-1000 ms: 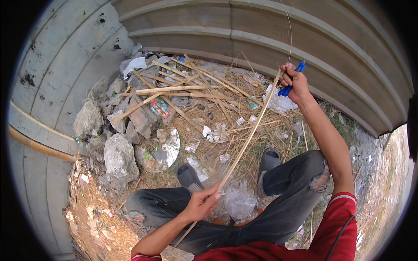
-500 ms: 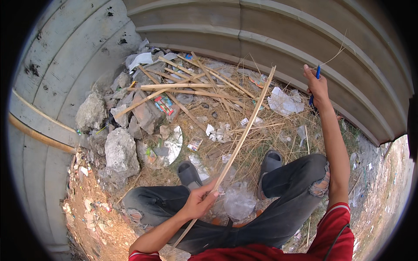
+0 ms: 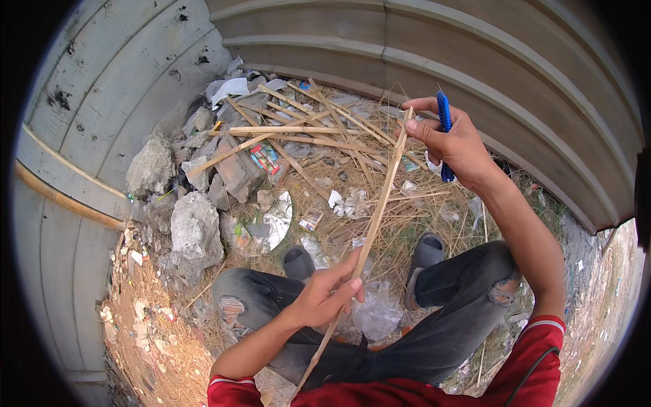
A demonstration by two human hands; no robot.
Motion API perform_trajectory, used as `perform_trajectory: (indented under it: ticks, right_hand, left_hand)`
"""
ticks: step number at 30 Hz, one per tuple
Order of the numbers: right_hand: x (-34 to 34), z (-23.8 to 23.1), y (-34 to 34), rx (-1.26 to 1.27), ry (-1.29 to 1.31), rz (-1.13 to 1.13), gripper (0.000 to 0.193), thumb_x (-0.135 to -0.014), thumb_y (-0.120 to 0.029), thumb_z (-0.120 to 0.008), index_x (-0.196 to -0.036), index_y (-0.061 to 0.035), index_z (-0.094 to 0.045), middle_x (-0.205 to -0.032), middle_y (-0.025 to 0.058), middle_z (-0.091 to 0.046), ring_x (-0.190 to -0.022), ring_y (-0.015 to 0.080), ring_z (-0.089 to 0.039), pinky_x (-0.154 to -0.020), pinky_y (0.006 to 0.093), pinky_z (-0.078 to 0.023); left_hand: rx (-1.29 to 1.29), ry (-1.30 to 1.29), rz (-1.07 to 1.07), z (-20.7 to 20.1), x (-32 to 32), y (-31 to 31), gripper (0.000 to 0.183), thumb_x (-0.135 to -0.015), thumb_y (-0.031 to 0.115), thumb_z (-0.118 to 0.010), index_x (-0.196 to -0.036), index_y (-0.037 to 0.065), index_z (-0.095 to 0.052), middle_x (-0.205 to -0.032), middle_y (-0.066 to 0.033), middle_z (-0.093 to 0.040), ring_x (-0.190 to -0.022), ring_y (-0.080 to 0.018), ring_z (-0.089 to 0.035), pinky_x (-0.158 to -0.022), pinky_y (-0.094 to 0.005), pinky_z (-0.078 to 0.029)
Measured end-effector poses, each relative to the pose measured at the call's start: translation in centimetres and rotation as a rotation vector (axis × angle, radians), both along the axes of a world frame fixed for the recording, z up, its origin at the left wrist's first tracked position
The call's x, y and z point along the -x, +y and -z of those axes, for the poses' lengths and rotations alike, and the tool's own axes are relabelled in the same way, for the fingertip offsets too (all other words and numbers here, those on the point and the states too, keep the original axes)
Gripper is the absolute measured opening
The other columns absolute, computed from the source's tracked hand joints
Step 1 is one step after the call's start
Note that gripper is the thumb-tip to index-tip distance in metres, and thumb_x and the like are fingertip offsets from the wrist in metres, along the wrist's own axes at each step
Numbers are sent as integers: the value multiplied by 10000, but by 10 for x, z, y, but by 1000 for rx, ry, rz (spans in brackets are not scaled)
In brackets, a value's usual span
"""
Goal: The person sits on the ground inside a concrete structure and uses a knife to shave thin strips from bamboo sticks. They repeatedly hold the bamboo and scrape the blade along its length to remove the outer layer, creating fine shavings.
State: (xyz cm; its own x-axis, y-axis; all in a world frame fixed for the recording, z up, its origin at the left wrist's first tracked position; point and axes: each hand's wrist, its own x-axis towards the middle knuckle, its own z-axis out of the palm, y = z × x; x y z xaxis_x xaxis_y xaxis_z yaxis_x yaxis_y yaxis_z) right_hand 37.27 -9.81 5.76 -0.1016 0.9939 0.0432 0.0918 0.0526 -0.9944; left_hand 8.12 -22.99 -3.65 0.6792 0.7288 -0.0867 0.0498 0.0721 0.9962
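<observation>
My left hand (image 3: 327,290) is closed round a long pale bamboo strip (image 3: 380,203), which slants from near my lap up to the far right. At its far tip is my right hand (image 3: 444,139), thumb and forefinger on either side of the end; whether they press on it I cannot tell. The same hand's other fingers hold a blue utility knife (image 3: 445,112) upright against the palm. Beyond the strip, several similar split strips (image 3: 291,130) lie crossed in a loose heap on the ground.
Grey rocks (image 3: 196,228) are piled at the left, by a pale metal wall (image 3: 88,95). A ribbed metal wall (image 3: 468,57) runs along the far side. Dry grass, paper scraps and a clear plastic bag (image 3: 377,313) lie around my sandals (image 3: 427,250).
My right hand has come left and nearer with the knife, reaching the strip's tip. A thin fibre trailing from its fingers no longer shows. The left hand still holds the strip.
</observation>
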Motion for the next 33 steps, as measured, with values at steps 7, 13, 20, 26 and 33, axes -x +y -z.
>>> perform_trajectory:
  ticks: [7,13,20,26,33]
  right_hand:
    - [49,34,-37,-115,-200,-191,504,-931,-253,-737,-1356,-77,-528,-802,19,-673,-623,46,-511,-559,242,-424]
    - [51,33,-52,-330,-561,-294,300,-957,-296,-599,-1021,-12,-526,-741,232,-618,-698,483,-613,-637,530,-475]
    - [51,35,-50,-284,-661,-534,261,-996,-269,-567,-1013,-12,-526,-710,241,-616,-693,465,-626,-617,537,-475]
    - [47,46,-41,-157,-415,-615,297,-1019,-331,-564,-1064,-37,-569,-649,154,-626,-590,318,-662,-521,408,-509]
    - [47,23,-33,452,-167,-805,379,-1033,-404,-550,-1069,-32,-610,-629,51,-622,-471,117,-607,-438,250,-478]
  left_hand:
    - [33,-122,-337,-16,-31,25,577,-1079,210,-414,-1586,32,-205,-775,-26,-563,-503,-47,-447,-473,-196,-379]
    - [37,-191,-420,-3,-32,33,542,-1086,205,-386,-1577,33,-234,-667,16,-434,-461,-47,-357,-414,-204,-317]
    - [87,-189,-418,-4,-31,40,539,-1086,223,-406,-1565,27,-258,-635,24,-427,-435,-43,-354,-385,-201,-310]
    - [75,-99,-447,-9,-38,46,544,-1070,216,-455,-1548,9,-298,-630,16,-494,-450,-34,-425,-407,-199,-321]
    - [25,-180,-436,-11,-36,53,617,-1047,220,-544,-1563,16,-274,-786,-26,-596,-477,-23,-412,-424,-197,-332]
